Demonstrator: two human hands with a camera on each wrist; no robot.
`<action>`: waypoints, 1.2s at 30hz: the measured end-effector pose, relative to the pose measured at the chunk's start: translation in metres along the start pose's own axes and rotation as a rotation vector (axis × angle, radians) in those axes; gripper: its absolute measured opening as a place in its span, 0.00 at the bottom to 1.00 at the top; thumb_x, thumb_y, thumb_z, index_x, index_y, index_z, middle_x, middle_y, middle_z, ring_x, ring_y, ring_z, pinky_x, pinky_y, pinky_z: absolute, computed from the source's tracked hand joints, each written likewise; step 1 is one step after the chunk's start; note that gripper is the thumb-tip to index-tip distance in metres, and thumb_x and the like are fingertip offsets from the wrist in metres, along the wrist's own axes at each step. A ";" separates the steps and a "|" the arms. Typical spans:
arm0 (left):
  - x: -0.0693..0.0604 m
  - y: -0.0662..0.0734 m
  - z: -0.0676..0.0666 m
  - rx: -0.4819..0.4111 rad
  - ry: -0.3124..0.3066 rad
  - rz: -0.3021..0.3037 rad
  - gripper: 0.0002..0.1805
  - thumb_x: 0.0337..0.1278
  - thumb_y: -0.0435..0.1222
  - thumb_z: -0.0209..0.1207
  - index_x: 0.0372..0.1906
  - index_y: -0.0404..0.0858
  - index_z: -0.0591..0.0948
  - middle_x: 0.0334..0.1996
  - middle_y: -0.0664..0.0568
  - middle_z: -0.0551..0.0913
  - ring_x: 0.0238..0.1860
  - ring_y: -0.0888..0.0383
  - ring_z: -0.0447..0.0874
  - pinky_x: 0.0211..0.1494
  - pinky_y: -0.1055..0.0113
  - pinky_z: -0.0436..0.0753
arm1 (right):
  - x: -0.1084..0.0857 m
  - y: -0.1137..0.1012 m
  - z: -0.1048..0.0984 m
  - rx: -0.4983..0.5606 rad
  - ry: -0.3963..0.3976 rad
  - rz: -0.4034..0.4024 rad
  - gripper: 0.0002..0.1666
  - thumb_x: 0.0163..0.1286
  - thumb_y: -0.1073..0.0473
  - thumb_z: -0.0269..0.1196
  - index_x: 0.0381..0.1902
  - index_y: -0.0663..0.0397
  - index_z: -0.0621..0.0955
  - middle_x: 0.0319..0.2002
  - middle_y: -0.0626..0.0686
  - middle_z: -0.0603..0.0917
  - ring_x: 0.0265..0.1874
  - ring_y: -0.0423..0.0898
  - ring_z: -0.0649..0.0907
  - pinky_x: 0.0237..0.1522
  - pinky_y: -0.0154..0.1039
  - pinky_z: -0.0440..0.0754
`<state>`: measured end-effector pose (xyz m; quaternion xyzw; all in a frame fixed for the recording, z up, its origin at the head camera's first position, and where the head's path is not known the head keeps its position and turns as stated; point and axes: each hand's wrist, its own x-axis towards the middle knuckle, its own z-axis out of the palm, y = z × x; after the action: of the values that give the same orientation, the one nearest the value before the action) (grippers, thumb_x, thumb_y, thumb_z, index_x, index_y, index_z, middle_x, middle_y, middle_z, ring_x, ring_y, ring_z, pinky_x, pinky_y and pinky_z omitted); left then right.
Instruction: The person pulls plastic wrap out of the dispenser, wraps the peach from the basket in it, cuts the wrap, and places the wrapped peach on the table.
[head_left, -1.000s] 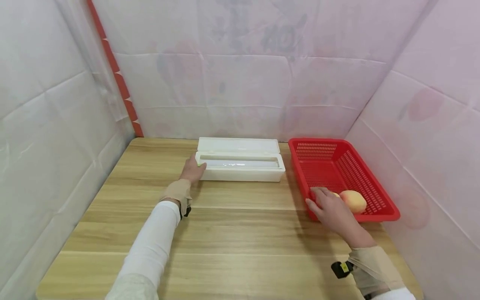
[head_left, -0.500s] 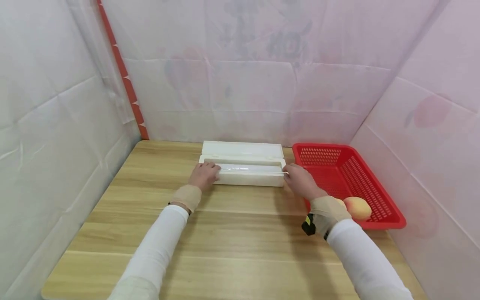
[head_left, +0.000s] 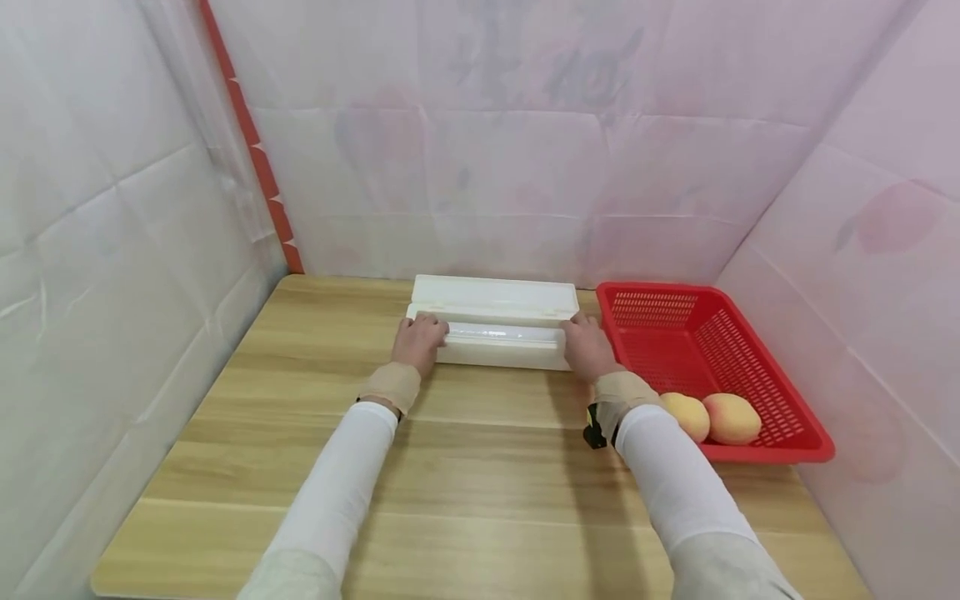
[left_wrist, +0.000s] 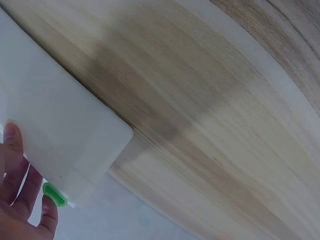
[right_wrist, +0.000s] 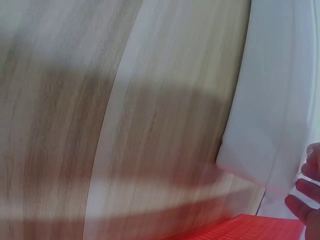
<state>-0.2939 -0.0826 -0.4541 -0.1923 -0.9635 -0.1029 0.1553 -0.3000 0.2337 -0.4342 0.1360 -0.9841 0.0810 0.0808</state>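
Observation:
A long white cling film dispenser (head_left: 502,356) lies near the back of the table with its lid (head_left: 495,292) folded back. Inside shows a shiny, translucent roll of film (head_left: 502,332). My left hand (head_left: 418,342) has bent fingers over the dispenser's left end. In the left wrist view, one fingertip touches a green slider (left_wrist: 54,194) at the box edge. At the right end, my right hand (head_left: 588,348) touches the upper edge; its fingers (right_wrist: 300,206) are partly cut off in the right wrist view. Whether either hand pinches the clear film is not visible.
A red plastic basket (head_left: 813,450) stands right of the dispenser, close to my right forearm. Two yellow-pink peaches (head_left: 733,418) lie at its near end. White sheeting (head_left: 487,183) walls the wooden table (head_left: 480,517) at the back and both sides.
My right hand has left the peaches in the basket and reached the dispenser's right end. My left hand has shifted slightly from the left side onto the box's left top edge.

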 end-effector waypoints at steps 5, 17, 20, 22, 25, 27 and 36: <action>0.004 0.004 -0.003 0.003 -0.025 0.007 0.07 0.61 0.36 0.63 0.43 0.40 0.83 0.42 0.48 0.85 0.50 0.48 0.81 0.50 0.52 0.78 | 0.000 0.009 -0.003 0.008 -0.007 0.012 0.14 0.68 0.71 0.57 0.49 0.68 0.82 0.51 0.68 0.77 0.48 0.64 0.77 0.49 0.58 0.82; 0.001 0.015 -0.007 0.025 -0.018 0.012 0.06 0.62 0.37 0.62 0.38 0.39 0.81 0.41 0.46 0.83 0.50 0.46 0.80 0.50 0.50 0.77 | -0.003 0.016 -0.004 -0.068 0.115 -0.054 0.09 0.64 0.72 0.61 0.39 0.62 0.86 0.41 0.63 0.81 0.39 0.61 0.80 0.40 0.56 0.82; 0.003 0.017 -0.009 0.012 -0.035 -0.003 0.05 0.62 0.37 0.62 0.40 0.40 0.82 0.42 0.47 0.84 0.50 0.46 0.80 0.51 0.49 0.76 | -0.003 0.016 -0.010 -0.020 0.086 -0.040 0.11 0.64 0.74 0.59 0.42 0.63 0.84 0.43 0.64 0.79 0.41 0.62 0.79 0.42 0.56 0.82; 0.003 0.017 -0.010 0.005 -0.052 -0.011 0.06 0.62 0.37 0.62 0.41 0.41 0.83 0.44 0.48 0.84 0.52 0.47 0.80 0.52 0.49 0.76 | -0.003 0.016 -0.016 0.001 0.038 -0.047 0.14 0.63 0.75 0.58 0.45 0.63 0.82 0.45 0.65 0.79 0.44 0.63 0.79 0.44 0.57 0.82; 0.003 0.017 -0.013 0.001 -0.078 -0.015 0.07 0.62 0.37 0.63 0.44 0.42 0.84 0.45 0.49 0.85 0.53 0.48 0.80 0.53 0.49 0.77 | -0.003 0.018 -0.024 0.015 -0.057 -0.070 0.20 0.61 0.76 0.60 0.51 0.61 0.82 0.49 0.65 0.78 0.48 0.63 0.78 0.51 0.57 0.82; 0.001 0.016 -0.013 0.005 -0.074 -0.013 0.08 0.62 0.37 0.63 0.45 0.43 0.85 0.46 0.50 0.85 0.54 0.49 0.80 0.53 0.49 0.77 | -0.002 0.018 -0.027 -0.001 -0.107 -0.094 0.22 0.60 0.76 0.62 0.52 0.59 0.83 0.50 0.65 0.79 0.50 0.62 0.78 0.55 0.57 0.81; -0.005 0.014 -0.011 -0.020 -0.035 -0.019 0.09 0.61 0.35 0.64 0.46 0.43 0.86 0.46 0.51 0.85 0.54 0.51 0.81 0.52 0.51 0.79 | 0.000 0.019 -0.021 -0.085 0.004 -0.247 0.13 0.59 0.78 0.60 0.38 0.62 0.85 0.38 0.62 0.83 0.40 0.59 0.81 0.45 0.53 0.83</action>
<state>-0.2807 -0.0750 -0.4435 -0.1865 -0.9667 -0.1107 0.1355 -0.3025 0.2558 -0.4165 0.2524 -0.9622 0.0290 0.0980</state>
